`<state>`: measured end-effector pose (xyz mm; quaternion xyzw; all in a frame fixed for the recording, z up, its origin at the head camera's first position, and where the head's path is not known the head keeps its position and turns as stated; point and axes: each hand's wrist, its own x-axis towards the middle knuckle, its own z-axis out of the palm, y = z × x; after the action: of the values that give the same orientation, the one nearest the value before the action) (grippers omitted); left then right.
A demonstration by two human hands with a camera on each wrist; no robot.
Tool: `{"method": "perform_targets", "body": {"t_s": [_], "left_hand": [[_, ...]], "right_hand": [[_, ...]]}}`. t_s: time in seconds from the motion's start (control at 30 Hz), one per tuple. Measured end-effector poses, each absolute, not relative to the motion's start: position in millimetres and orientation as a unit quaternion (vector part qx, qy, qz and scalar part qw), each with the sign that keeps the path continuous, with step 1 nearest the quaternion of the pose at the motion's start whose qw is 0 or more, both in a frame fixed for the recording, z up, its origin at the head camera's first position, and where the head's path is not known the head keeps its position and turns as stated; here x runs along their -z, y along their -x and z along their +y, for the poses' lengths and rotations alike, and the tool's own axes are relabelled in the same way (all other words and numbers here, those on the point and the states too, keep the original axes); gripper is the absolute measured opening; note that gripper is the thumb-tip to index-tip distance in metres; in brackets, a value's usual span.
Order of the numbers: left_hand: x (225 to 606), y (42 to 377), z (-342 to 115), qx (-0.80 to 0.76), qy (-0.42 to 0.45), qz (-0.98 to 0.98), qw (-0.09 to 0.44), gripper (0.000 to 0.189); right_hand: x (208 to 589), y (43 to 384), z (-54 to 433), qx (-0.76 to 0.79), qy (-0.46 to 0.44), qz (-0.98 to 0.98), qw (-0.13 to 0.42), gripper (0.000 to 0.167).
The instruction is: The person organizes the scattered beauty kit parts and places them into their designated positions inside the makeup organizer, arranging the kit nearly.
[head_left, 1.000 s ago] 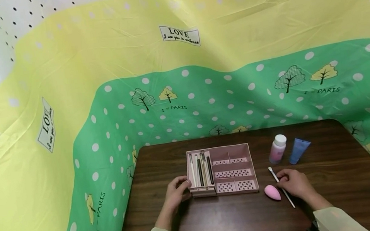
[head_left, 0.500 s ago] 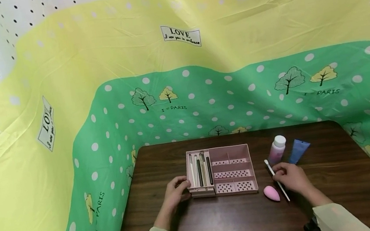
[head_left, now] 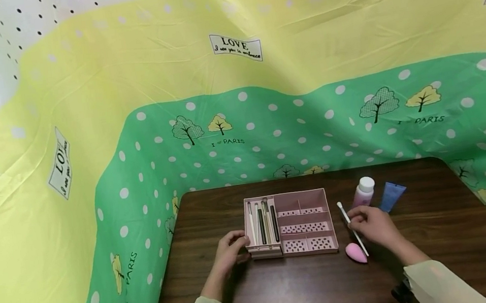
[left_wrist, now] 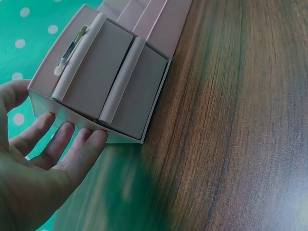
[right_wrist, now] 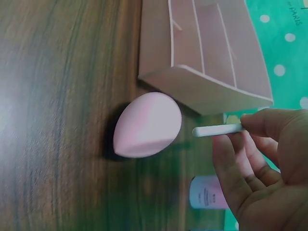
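Observation:
A pink cosmetics organizer [head_left: 310, 252] stands on the wooden table, with several makeup brushes [head_left: 262, 226] lying in its left compartment. My left hand [head_left: 228, 251] touches the organizer's left wall; in the left wrist view its fingertips rest along that wall, beside two drawer fronts [left_wrist: 96, 67]. My right hand [head_left: 375, 229] pinches a white-handled makeup brush [head_left: 360, 243] between thumb and fingers, its tip pointing up and to the left. The handle end [right_wrist: 216, 130] shows in the right wrist view. Just below that hand sits a pink makeup sponge [right_wrist: 149, 125].
Behind my right hand stand a white-capped bottle [head_left: 366, 185] and a blue tube [head_left: 391, 195]. The organizer's right side is split by low dividers [head_left: 305, 233]. A green and yellow patterned cloth [head_left: 295, 129] hangs around the table [head_left: 298, 292].
My right hand has moved left and slightly away from me with the makeup brush, closer to the organizer's right wall. My left hand has stayed at the organizer's left side.

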<state>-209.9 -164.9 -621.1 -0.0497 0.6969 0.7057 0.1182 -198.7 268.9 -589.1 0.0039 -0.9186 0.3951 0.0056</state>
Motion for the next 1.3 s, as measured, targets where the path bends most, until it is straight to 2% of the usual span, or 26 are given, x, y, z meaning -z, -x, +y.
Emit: {"method": "perform_targets", "body": {"t_s": [0.57,1.3], "left_hand": [[618,212,-167,-0.702,0.045,0.700,0.128,0.039],[621,216,-168,-0.692,0.042,0.709,0.128,0.036]], "right_hand": [[570,206,230,-0.476,-0.003,-0.880,0.006,0.028],[554,212,166,-0.551,0.011,-0.833,-0.039,0.029]]}}
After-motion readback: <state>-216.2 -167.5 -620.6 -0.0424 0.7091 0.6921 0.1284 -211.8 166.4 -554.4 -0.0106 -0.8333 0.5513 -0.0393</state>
